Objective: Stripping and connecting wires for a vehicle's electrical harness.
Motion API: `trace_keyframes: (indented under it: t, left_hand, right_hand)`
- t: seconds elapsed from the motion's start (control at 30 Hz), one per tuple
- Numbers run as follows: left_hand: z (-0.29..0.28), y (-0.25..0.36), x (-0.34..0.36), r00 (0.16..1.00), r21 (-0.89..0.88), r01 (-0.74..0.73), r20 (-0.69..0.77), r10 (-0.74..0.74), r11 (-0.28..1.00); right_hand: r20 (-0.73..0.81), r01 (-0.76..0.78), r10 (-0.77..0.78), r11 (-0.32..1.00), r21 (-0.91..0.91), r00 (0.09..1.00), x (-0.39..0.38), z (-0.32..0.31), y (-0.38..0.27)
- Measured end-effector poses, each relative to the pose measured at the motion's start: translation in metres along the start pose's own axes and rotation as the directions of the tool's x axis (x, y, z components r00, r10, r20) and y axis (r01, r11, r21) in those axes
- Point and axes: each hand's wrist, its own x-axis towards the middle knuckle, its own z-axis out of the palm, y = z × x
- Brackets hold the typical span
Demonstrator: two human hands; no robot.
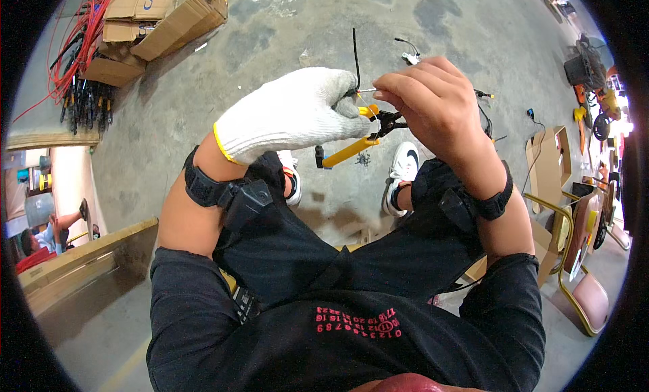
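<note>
My left hand (297,114), in a white knit glove with yellow cuff, is closed at the upper part of a yellow tubular metal piece (348,152) with black fittings (387,123); a black cable (355,54) rises from its fingertips. My bare right hand (433,104) pinches a thin metal wire or rod (367,91) beside those fingertips, over the black fittings. Exactly what sits inside the gloved fingers is hidden. Just beyond my hands, a small silver part with a short black lead (410,57) lies on the concrete floor.
Cardboard boxes (179,27), red cables (71,30) and black rods (88,108) are at upper left. A seated person (46,236) is beyond a wooden edge (94,257) at left. A chair (585,297), cardboard (544,155) and assorted parts (588,67) line the right side.
</note>
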Motion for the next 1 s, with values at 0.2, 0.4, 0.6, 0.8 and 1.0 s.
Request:
trace_keyframes:
  t: [0.2, 0.4, 0.6, 0.8, 1.0]
  left_hand:
    - [0.013, -0.004, -0.003, 0.966, 0.241, -0.142, -0.18, 0.188, 0.96]
    - [0.015, -0.01, -0.005, 0.901, 0.441, -0.222, -0.249, 0.356, 0.87]
    - [0.006, -0.011, -0.005, 0.934, 0.37, -0.167, -0.238, 0.268, 0.914]
    - [-0.002, -0.01, -0.004, 0.986, 0.098, -0.102, -0.118, 0.113, 0.99]
    - [0.002, -0.006, -0.006, 0.994, -0.103, -0.103, -0.053, 0.098, 0.989]
  right_hand:
    - [0.344, -0.568, 0.46, 0.741, 0.358, 0.818, -0.005, -0.004, -0.02]
    - [0.831, -0.895, 0.399, -0.053, 0.442, 0.387, 0.001, -0.012, -0.012]
    - [0.447, -0.65, 0.473, 0.526, 0.549, 0.76, -0.003, 0.006, -0.014]
    - [-0.006, -0.141, 0.143, 0.98, 0.139, 0.99, 0.0, 0.001, -0.007]
    - [-0.064, -0.006, 0.011, 0.998, 0.066, 0.998, 0.0, -0.001, -0.01]
